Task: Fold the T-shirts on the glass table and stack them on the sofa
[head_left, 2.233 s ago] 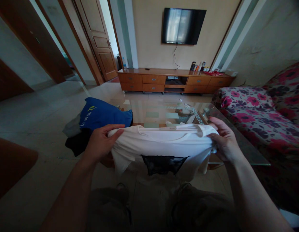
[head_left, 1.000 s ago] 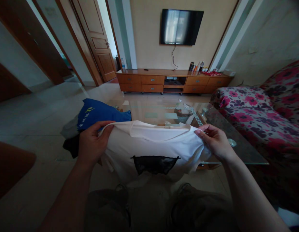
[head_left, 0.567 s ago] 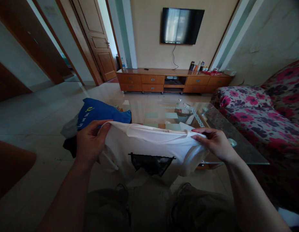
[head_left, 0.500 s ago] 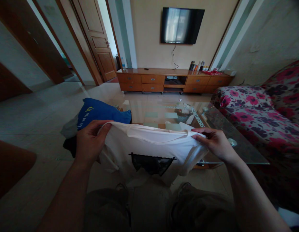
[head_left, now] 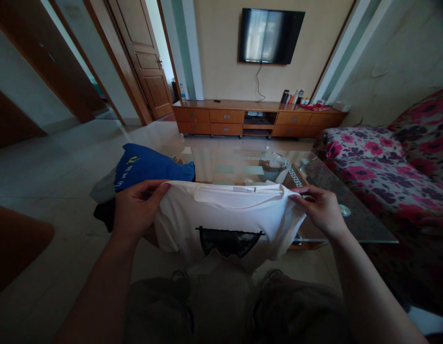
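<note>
A white T-shirt (head_left: 239, 212) with a black print (head_left: 230, 242) on its front hangs stretched between my two hands, neckline uppermost. My left hand (head_left: 137, 208) pinches it at the left shoulder, thumb and fingers closed on the cloth. At the right shoulder my right hand (head_left: 319, 208) pinches it the same way. The lower part of the shirt droops in folds toward my knees. Just beyond my left hand lies a blue garment (head_left: 150, 165) with yellow and white lettering, over grey and black cloth.
A glass coffee table (head_left: 364, 224) stands in front of me, bearing a small basket (head_left: 272, 169). Right of it is a flower-patterned sofa (head_left: 368, 177). Farther back are a wooden TV cabinet (head_left: 225, 117) with several bottles and a wall-mounted television (head_left: 271, 36).
The shirt has shifted slightly right and its neckline is pulled flatter, with a collar label now showing. Both hands keep their pinch on the shoulders.
</note>
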